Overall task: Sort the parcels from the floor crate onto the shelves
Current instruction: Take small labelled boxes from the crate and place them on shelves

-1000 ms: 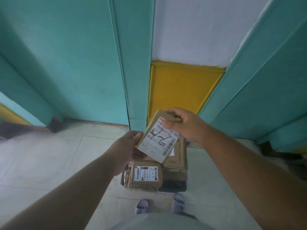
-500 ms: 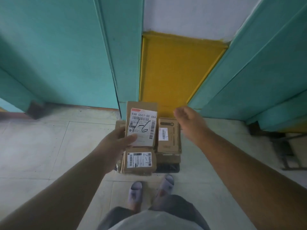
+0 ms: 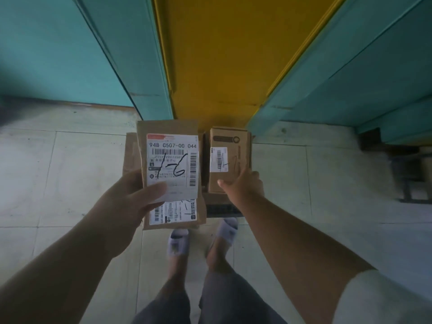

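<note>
Since half a second ago the right hand [image 3: 243, 183] has come down from the air onto the small box [image 3: 230, 160] in the crate [image 3: 222, 209]; its fingers lie straight and a little spread on the box's near right part, thumb out to the left. Over the same time the left hand [image 3: 131, 202] has kept hold of the flat parcel [image 3: 170, 160], thumb pressed on the white label near its lower edge, the other fingers hidden behind it.

Nearest are two legs in grey shorts and two feet in pale slippers [image 3: 178, 242] on the tiled floor [image 3: 58, 183]. Just beyond the feet stands the one dark crate. At least three parcels sit in it: one with a white label [image 3: 173, 212] under the held parcel, the small box on the right, and a brown one [image 3: 131, 155] showing at the left edge; the held parcel hides much of the crate, so I cannot tell the full count.

Farther off rise teal panels [image 3: 70, 54] left and right, with a yellow panel [image 3: 222, 54] between them. A dark metal frame [image 3: 411, 183] stands at far right.
</note>
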{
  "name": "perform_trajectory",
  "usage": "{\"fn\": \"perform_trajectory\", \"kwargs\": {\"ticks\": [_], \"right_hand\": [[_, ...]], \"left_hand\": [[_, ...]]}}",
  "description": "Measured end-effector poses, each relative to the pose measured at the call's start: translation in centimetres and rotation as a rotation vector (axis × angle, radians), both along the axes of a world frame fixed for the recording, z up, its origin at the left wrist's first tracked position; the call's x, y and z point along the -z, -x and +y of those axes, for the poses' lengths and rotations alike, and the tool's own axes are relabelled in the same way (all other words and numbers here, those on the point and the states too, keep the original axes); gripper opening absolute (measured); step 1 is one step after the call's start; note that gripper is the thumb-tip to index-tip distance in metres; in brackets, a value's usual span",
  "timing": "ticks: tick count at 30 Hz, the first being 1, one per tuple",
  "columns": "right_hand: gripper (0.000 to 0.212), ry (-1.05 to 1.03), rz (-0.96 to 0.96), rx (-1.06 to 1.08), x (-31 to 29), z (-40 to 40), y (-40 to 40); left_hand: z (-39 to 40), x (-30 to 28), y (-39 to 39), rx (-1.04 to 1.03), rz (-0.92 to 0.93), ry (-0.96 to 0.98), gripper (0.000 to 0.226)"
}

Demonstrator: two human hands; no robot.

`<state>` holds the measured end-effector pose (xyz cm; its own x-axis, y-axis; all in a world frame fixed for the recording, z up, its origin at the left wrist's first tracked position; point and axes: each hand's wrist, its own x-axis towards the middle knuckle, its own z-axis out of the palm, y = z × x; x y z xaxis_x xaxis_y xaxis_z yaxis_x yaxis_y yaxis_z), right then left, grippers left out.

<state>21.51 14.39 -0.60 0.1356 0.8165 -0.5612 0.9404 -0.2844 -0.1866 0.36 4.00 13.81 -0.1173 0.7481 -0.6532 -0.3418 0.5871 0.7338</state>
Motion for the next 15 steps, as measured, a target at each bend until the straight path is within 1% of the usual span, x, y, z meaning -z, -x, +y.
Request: {"fn": "perform_trajectory", "kwargs": {"ticks": [3,6,8,9,11,13,14,15], "right_hand": [[0.104,0.005,-0.105,0.068,1.6,0.6,0.8],[0.114,0.010,-0.140,0.097,2.8,0.6,1.5],[0.116,0.004,-0.147,0.105,3.2,0.4,1.7],[0.117,0.000,-0.140,0.114,3.4,0.4,1.7],[0.118,-0.004,-0.124,0.125,3.4,0.4,1.7],[0.115,-0.014,-0.115,0.117,3.3,0.4,1.8],[0.112,-0.024,-0.117,0.107,3.2,0.5,1.7],[0.107,-0.033,-0.120,0.102,3.0,0.6,1.7]], "left_hand": [[-0.1,1.2,-0.3,0.007,-0.013,0.035,0.031],[-0.7,2.1,-0.1,0.016,-0.024,0.066,0.030],[-1.2,2.5,0.3,0.016,-0.031,0.081,0.029],[-1.4,2.5,0.5,0.024,-0.034,0.083,0.032],[-1.7,2.4,0.9,0.034,-0.035,0.091,0.057],[-1.6,2.3,1.0,0.033,-0.038,0.106,0.077],[-1.6,2.3,1.1,0.040,-0.037,0.115,0.081],[-1.5,2.2,1.1,0.049,-0.033,0.122,0.079]]}}
